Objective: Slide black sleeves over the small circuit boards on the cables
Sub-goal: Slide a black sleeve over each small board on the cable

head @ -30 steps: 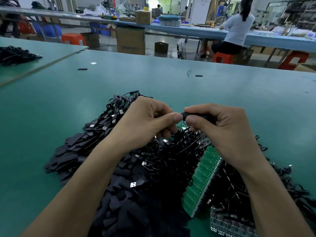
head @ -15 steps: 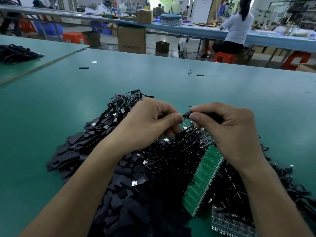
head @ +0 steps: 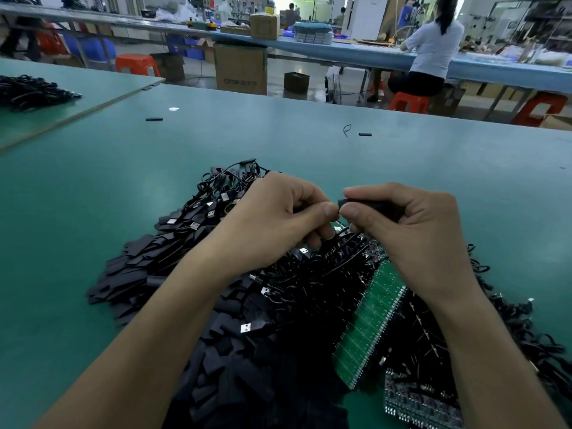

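A green work table [head: 93,212] carries the whole job, with most of it, by the look of things, yet to do. A tangled pile of black USB cables [head: 309,280] sprawls from the table's middle towards its near edge. A loose heap of flat black sleeves [head: 133,274] spreads along the pile's left side down to the near edge, waiting to be used. A green panel of circuit boards [head: 371,317] lies slantwise on the cables near the near-right part of the table. How many cables in the tangle already wear a sleeve cannot be told.

Above the pile, the right hand [head: 411,230] curls around one black sleeve [head: 365,204], thumb and forefinger pinching its open end. The left hand [head: 272,221] meets that end with thumb pressed to forefinger and the other fingers curled. What it pinches is hidden, presumably the board end of a cable being fed in. Two stray sleeves [head: 153,119] lie well apart towards the table's far edge.
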The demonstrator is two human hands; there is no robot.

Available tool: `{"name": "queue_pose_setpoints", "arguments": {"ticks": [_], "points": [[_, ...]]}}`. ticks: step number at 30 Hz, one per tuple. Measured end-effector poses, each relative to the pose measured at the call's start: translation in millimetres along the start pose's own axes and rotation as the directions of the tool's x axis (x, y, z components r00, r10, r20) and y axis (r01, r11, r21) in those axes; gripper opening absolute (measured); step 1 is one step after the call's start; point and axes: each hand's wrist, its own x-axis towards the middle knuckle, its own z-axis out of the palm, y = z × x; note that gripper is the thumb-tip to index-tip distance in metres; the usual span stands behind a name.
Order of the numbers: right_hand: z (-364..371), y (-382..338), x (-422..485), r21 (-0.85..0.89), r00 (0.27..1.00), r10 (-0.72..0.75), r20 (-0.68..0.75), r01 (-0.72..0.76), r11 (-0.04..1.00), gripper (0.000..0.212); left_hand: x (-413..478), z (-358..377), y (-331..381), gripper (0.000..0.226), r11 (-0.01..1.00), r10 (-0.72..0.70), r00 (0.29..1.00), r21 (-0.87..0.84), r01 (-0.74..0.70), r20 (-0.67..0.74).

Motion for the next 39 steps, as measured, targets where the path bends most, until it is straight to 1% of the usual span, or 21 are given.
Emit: {"name": "queue_pose_setpoints", "arguments": {"ticks": [3, 5, 7, 9, 12, 16, 19, 23, 26, 29, 31, 34, 36, 37, 38, 39], "points": [[-1, 0, 1, -0.082, 0.993, -0.002, -0.118, -0.008, 0.997, 0.031, 1, 1, -1, 0.014, 0.998, -0.028, 1.0, -0.054, 0.029, 0.013], [-2, 2, 2, -0.046, 0.975, 0.014, -0.22, -0.024, 0.999, 0.029, 1, 3, -1, 0.016, 0.997, -0.037, 0.999, -0.073, 0.037, -0.005], [-1, 3, 2, 0.001, 0.964, 0.029, -0.266, -0.03, 1.0, 0.023, 2, 6, -2, 0.016, 0.997, -0.03, 0.999, -0.074, 0.027, -0.032], [0, 4, 2, 0.026, 0.964, 0.039, -0.263, -0.033, 0.999, 0.02, 3, 8, -2, 0.016, 0.997, -0.008, 0.998, -0.075, 0.003, -0.062], [2, 5, 2, 0.061, 0.972, 0.054, -0.229, -0.041, 0.997, 0.021, 2, 8, -2, 0.016, 0.995, 0.025, 0.995, -0.094, -0.034, -0.099], [5, 4, 1, 0.115, 0.979, 0.052, -0.195, -0.03, 0.993, 0.025, 2, 8, -1, 0.016, 0.995, 0.042, 0.993, -0.087, -0.052, -0.109], [5, 3, 1, 0.109, 0.979, 0.06, -0.193, -0.039, 0.993, 0.024, 1, 7, -1, 0.015, 0.994, 0.047, 0.992, -0.094, -0.059, -0.119], [3, 2, 1, 0.131, 0.98, 0.1, -0.171, -0.078, 0.988, 0.018, 2, 7, 0, 0.014, 0.996, 0.031, 0.998, -0.08, -0.035, -0.048], [0, -1, 2, 0.14, 0.981, 0.133, -0.141, -0.113, 0.984, 0.015, 2, 6, -2, 0.011, 0.999, 0.026, 1.0, -0.029, -0.026, -0.004], [-6, -3, 4, 0.177, 0.963, 0.191, -0.189, -0.157, 0.972, 0.015, 2, -2, -7, 0.011, 0.996, -0.009, 0.996, 0.089, 0.001, 0.092], [-9, -4, 5, 0.2, 0.948, 0.223, -0.226, -0.179, 0.963, 0.014, 4, -6, -13, 0.011, 0.983, -0.061, 0.992, 0.18, 0.04, 0.114], [-9, -5, 6, 0.184, 0.934, 0.247, -0.26, -0.203, 0.962, 0.013, 7, -9, -21, 0.003, 0.965, -0.092, 0.993, 0.253, 0.072, 0.069], [-9, -4, 6, 0.124, 0.929, 0.24, -0.281, -0.213, 0.969, 0.013, 8, -8, -25, 0.008, 0.963, -0.069, 0.997, 0.263, 0.061, 0.021], [-9, -4, 6, 0.062, 0.928, 0.228, -0.293, -0.22, 0.974, 0.012, 10, -9, -26, 0.012, 0.967, -0.053, 0.998, 0.246, 0.061, -0.037], [-11, -4, 5, -0.014, 0.928, 0.218, -0.303, -0.233, 0.972, 0.014, 14, -10, -28, 0.013, 0.973, -0.04, 0.991, 0.219, 0.067, -0.124], [-12, -3, 5, -0.096, 0.927, 0.213, -0.309, -0.253, 0.963, 0.02, 18, -12, -29, 0.012, 0.978, -0.026, 0.973, 0.194, 0.073, -0.231]]}}
